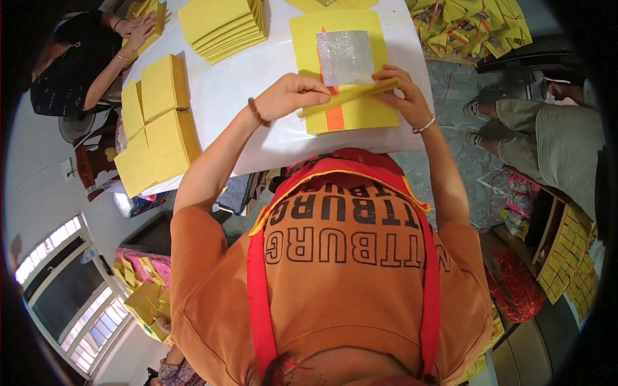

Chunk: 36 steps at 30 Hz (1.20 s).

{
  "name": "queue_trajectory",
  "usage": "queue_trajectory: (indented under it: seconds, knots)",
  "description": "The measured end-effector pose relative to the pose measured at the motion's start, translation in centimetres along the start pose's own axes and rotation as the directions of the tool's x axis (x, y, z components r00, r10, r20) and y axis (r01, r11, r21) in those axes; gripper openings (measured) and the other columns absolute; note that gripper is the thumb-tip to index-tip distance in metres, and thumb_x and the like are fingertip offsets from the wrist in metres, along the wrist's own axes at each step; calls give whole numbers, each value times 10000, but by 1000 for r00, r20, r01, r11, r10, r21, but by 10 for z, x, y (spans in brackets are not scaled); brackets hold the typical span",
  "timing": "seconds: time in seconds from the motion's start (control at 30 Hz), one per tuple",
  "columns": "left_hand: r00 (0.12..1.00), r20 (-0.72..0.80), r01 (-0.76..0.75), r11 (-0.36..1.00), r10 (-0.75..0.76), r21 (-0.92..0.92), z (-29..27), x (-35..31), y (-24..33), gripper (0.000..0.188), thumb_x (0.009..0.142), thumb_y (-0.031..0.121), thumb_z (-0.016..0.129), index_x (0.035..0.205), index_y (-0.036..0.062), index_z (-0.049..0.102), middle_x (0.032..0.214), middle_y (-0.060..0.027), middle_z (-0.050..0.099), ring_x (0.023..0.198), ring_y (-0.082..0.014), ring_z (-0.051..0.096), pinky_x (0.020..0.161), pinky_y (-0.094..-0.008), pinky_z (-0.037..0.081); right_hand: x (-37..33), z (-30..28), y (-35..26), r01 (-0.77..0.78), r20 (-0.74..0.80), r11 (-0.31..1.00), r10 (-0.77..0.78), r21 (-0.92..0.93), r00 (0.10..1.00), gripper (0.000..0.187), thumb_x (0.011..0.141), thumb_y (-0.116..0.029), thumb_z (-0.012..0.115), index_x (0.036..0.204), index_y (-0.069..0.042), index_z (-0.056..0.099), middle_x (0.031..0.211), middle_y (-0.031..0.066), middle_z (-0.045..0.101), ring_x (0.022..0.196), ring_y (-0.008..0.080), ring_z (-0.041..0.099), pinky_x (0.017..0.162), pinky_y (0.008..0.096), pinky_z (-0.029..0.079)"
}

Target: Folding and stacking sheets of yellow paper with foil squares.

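Observation:
A yellow paper sheet lies on the white-covered table in front of me. On it rests a silver foil square, and a strip of orange shows beneath. Across the near part of the sheet runs a narrow yellow paper fold, slanting up to the right. My left hand pinches the left end of this fold between thumb and fingers. At its right end, my right hand holds it with bent fingers. Whether the fold belongs to the top sheet or a separate one, I cannot tell.
Stacks of yellow paper stand at the table's left, another stack farther back. A co-worker's hands rest on yellow paper at the far left. Beyond the right edge lies a heap of yellow pieces. Another person is at right.

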<state>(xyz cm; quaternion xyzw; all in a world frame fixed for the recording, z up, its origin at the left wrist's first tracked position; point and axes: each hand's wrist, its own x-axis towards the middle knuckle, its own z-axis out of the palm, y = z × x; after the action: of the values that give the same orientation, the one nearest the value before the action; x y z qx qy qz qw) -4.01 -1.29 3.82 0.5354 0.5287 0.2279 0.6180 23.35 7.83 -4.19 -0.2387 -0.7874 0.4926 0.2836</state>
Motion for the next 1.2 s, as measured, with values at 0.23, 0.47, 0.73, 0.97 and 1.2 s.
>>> queue_trajectory:
  seconds: [0.23,0.47,0.73,0.97,1.2]
  knots:
    - [820,-10,-256,382,573,888,1,-11,-26,502,736,79,581,1231,134,520,1216,-85,505,1100,-285,458,901,-379,377,0,5,6,-11,-64,988,21,152,998,245,786,-22,602,1022,-84,591,1141,43,573,1203,257,398,1028,371,295]
    - [687,-64,-171,247,724,954,15,-9,-39,435,731,61,512,1156,128,574,1150,-67,555,1015,-252,515,829,-356,414,18,-13,-39,201,96,861,-176,-468,980,334,711,-61,636,1032,-154,617,1161,15,564,1187,249,428,981,405,334]
    - [755,-100,-229,402,649,887,25,-32,-28,400,721,62,516,1112,108,589,1050,-68,587,951,-231,539,801,-343,425,13,-21,-62,430,392,752,-246,-500,886,299,695,-59,630,988,-112,607,1132,25,575,1124,263,497,898,416,398]
    - [826,-546,4,966,143,260,12,1,-29,289,854,281,552,881,4,630,626,-131,550,580,-247,523,582,-350,430,25,-4,-44,-221,-31,975,222,24,975,214,810,-72,616,1013,-22,572,854,86,617,715,149,580,623,242,450]
    - [823,-552,115,991,-137,-74,4,21,-40,311,900,297,535,895,-3,618,625,23,514,540,-45,424,492,-216,366,40,16,-47,-267,-344,930,344,251,874,280,803,-113,653,1050,-4,579,743,30,587,575,45,477,497,207,389]
